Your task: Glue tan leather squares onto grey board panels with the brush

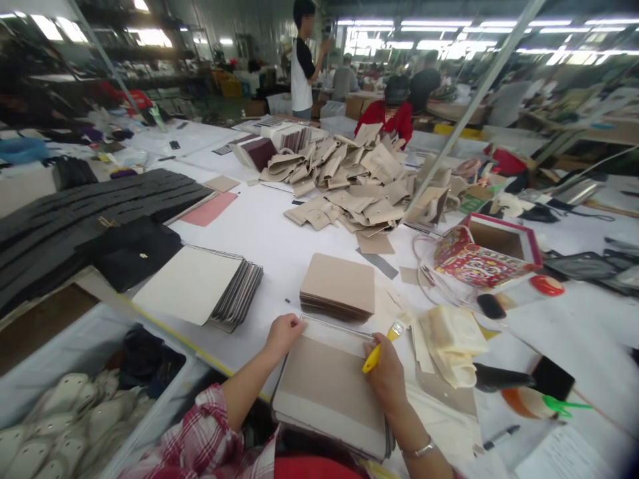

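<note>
A stack of flat beige panels (332,379) with pale bands along the edges lies in front of me, at the table's near edge. My left hand (285,336) is closed at the far left corner of this stack, thumb and finger pinching the top panel's edge. In my right hand (387,376) is a paintbrush with a yellow handle (372,359); its bristles point away to the right. The fingers of that hand also rest at the panel's far right corner. Just beyond the hands sits a neat pile of tan rectangular pieces (338,283).
To the left stands a stack of white, dark-edged boards (192,283). A heap of beige folded pieces (349,173) covers the table's far middle. On the right are a patterned gift bag (486,256), a cream cloth (452,339) and a glue bottle (529,402). A bin (170,392) stands lower left.
</note>
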Action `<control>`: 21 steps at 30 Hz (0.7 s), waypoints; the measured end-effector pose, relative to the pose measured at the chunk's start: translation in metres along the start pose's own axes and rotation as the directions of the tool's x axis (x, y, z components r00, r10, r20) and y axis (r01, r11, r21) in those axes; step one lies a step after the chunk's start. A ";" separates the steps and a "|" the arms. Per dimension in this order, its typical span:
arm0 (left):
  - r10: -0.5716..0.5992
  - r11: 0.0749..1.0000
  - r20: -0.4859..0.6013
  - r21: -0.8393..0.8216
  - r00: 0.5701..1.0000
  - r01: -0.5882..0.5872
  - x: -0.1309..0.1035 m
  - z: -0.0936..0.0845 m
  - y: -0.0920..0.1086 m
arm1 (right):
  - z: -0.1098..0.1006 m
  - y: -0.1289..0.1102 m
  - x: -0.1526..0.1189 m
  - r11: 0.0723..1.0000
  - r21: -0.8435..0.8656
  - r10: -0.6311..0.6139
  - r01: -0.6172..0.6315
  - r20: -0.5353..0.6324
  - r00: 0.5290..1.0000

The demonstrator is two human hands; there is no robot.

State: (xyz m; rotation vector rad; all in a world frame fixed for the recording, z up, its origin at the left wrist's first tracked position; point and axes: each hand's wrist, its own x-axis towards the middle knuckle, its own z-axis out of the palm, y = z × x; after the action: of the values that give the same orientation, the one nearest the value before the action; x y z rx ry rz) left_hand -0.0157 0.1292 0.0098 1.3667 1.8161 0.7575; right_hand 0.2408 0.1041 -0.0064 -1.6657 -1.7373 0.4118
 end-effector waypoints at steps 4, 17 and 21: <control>0.028 0.999 -0.028 0.022 0.999 -0.027 -0.001 0.002 -0.001 | 0.001 0.000 0.000 0.999 -0.043 -0.007 0.005 -0.032 0.999; -0.006 0.999 -0.034 -0.033 0.999 0.005 -0.002 0.009 -0.008 | 0.001 0.001 0.003 0.986 -0.114 -0.132 0.120 -0.105 0.986; -0.050 0.998 -0.037 -0.040 0.998 0.048 0.006 0.013 -0.014 | 0.005 0.001 0.004 0.991 -0.087 -0.112 0.105 -0.090 0.990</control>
State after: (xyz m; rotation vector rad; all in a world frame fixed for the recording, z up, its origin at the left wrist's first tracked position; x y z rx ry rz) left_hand -0.0133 0.1316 -0.0097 1.2860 1.8477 0.7939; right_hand 0.2388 0.1095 -0.0100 -1.6118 -1.7861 0.2104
